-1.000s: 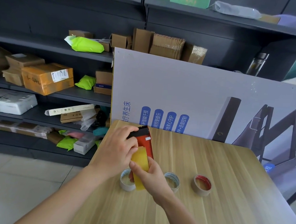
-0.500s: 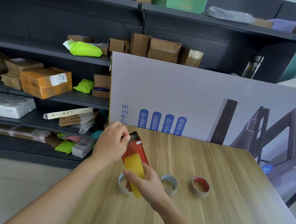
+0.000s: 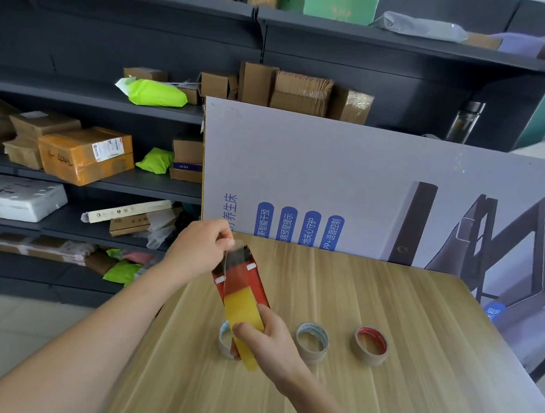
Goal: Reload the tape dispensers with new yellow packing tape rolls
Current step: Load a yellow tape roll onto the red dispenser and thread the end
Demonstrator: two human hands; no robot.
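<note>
Wood-grain laminate covers the table (image 3: 398, 368) under both hands, and it is the biggest surface in view. Beyond the hands, a large printed board (image 3: 350, 180) stands on edge along the table's far side, with dark shelving (image 3: 114, 41) full of cardboard boxes behind and to the left of it.

Held above the table between the two hands is a red tape dispenser (image 3: 241, 278), tilted so that its toothed end points up and away. A yellow tape roll (image 3: 243, 316) sits in its lower part, seen edge-on as a yellow band. The right hand (image 3: 270, 339) is clamped around that lower end, thumb across the yellow band and fingers wrapped beneath. The left hand (image 3: 198, 249) is up at the dispenser's far tip, its thumb and forefinger pinched together on the loose end of the tape (image 3: 231, 252), which shows as a thin clear strip stretched over the blade end.

Three spent cardboard cores stand on the table close to the right hand: one core (image 3: 224, 338) directly under it and partly hidden, a second core (image 3: 312, 341) just to its right, and a red-lined core (image 3: 370, 345) further right, apart from the others.
</note>
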